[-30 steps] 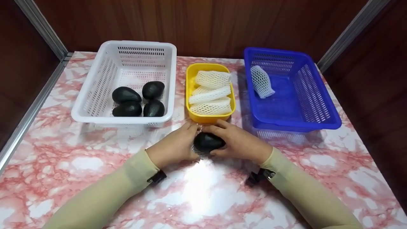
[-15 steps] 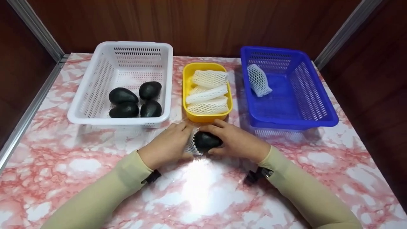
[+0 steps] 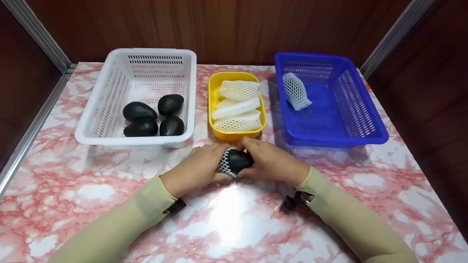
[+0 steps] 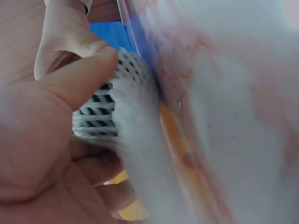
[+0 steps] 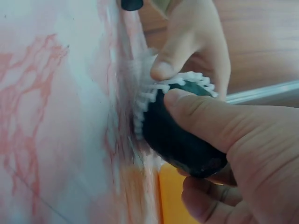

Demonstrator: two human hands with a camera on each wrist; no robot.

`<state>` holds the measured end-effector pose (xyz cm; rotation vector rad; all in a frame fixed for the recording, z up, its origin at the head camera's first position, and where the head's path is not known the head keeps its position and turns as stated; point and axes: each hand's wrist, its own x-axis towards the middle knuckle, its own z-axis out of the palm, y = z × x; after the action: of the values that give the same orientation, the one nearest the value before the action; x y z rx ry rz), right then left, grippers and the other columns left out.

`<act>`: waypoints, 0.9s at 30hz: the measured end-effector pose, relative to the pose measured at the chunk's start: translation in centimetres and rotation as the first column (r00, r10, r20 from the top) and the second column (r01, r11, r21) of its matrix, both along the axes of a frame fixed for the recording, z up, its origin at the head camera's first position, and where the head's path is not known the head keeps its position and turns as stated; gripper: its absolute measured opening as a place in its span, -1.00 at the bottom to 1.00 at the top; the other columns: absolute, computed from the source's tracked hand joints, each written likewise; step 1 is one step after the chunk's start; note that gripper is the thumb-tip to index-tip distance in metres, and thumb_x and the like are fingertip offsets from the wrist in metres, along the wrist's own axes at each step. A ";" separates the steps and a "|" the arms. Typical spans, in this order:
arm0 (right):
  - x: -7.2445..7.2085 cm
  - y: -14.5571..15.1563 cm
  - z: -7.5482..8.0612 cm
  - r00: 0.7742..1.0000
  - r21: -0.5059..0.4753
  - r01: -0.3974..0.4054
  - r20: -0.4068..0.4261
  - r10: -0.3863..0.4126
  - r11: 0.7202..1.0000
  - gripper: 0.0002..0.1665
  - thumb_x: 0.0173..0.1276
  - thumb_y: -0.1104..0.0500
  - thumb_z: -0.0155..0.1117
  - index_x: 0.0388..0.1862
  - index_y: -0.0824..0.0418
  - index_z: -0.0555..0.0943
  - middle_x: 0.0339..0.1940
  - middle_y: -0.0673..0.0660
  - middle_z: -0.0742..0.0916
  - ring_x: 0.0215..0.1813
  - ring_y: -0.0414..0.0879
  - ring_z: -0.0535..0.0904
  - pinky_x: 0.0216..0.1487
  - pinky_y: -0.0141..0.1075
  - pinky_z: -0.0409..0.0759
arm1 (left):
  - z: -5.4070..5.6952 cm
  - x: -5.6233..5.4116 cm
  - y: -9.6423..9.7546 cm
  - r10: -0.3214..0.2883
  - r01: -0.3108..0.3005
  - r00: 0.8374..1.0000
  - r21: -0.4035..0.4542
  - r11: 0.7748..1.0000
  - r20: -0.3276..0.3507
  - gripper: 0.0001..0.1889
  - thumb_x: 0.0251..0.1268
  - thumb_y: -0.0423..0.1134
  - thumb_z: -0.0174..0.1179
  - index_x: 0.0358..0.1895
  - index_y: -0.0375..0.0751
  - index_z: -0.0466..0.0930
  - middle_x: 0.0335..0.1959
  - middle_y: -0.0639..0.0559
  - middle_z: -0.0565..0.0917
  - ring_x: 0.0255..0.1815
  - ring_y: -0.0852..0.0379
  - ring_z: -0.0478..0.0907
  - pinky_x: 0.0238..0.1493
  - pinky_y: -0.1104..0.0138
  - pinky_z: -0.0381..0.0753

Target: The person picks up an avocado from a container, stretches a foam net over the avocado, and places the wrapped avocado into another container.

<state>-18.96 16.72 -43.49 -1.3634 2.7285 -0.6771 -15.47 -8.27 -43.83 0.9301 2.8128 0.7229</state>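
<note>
A dark avocado [image 3: 239,160] lies between my two hands, just in front of the yellow container. White foam net [image 3: 225,165] covers its left part, and the right end is bare. My left hand [image 3: 197,168] pinches the net between thumb and fingers; in the left wrist view the net sleeve [image 4: 96,116] stretches over the fruit. My right hand [image 3: 274,160] grips the bare end. In the right wrist view its thumb presses on the avocado [image 5: 173,130] close to the net's jagged rim [image 5: 145,102].
A white basket [image 3: 190,95] at the left holds several avocados [image 3: 140,111]. The yellow container [image 3: 237,137] at the centre holds several foam nets [image 3: 239,122]. At the right, a blue basket [image 3: 329,140] has one netted item [image 3: 296,91] in it. Wooden panels stand behind.
The net's edge has moved right over the avocado, covering more of its left part. My left hand drew back slightly left, then came in again. The baskets shift a little left with the camera.
</note>
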 end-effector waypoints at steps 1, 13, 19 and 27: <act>0.0 0.0 0.0 1.000 -0.012 -0.006 -0.019 0.006 1.000 -0.23 0.19 0.01 0.78 0.22 0.24 0.53 0.05 0.17 0.80 0.09 0.03 0.79 0.18 -0.08 0.79 | 0.0 0.0 0.0 -0.006 0.006 1.000 0.015 1.000 0.002 -0.22 0.32 0.04 0.56 0.49 -0.19 0.46 0.31 -0.18 0.68 0.30 -0.17 0.65 0.35 -0.14 0.62; -0.7 0.6 0.4 0.986 -0.044 0.035 0.165 -0.027 0.998 -0.27 0.13 0.12 0.81 0.22 0.15 0.61 0.11 0.15 0.85 0.10 -0.02 0.79 0.19 -0.10 0.79 | -0.5 -0.5 0.1 -0.034 0.030 0.999 0.087 0.996 0.039 -0.09 0.26 0.06 0.61 0.57 -0.20 0.36 0.36 -0.15 0.62 0.29 -0.08 0.64 0.41 -0.01 0.65; -1.1 0.8 0.5 0.974 -0.010 0.052 0.221 -0.048 0.999 -0.34 0.22 0.13 0.75 0.25 0.10 0.63 0.10 0.07 0.85 0.04 -0.09 0.76 0.11 -0.19 0.79 | -0.2 -0.7 -0.4 0.014 -0.016 0.997 0.023 1.000 0.081 0.01 0.11 -0.02 0.71 0.62 -0.11 0.37 0.36 -0.15 0.66 0.32 -0.15 0.66 0.41 -0.06 0.64; -0.9 1.0 0.8 0.986 -0.099 0.045 0.162 -0.028 0.994 -0.40 0.21 0.18 0.75 0.19 0.18 0.66 -0.01 0.10 0.84 -0.13 -0.09 0.74 -0.08 -0.24 0.78 | 0.4 -0.7 -0.2 0.034 -0.038 0.998 0.063 0.997 0.055 -0.22 0.16 -0.12 0.66 0.44 -0.15 0.51 0.22 -0.12 0.73 0.18 -0.10 0.71 0.32 -0.04 0.70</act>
<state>-19.84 17.73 -42.73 -1.2198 2.6309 -0.8989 -16.13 -8.51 -43.46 0.8575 2.7814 0.8348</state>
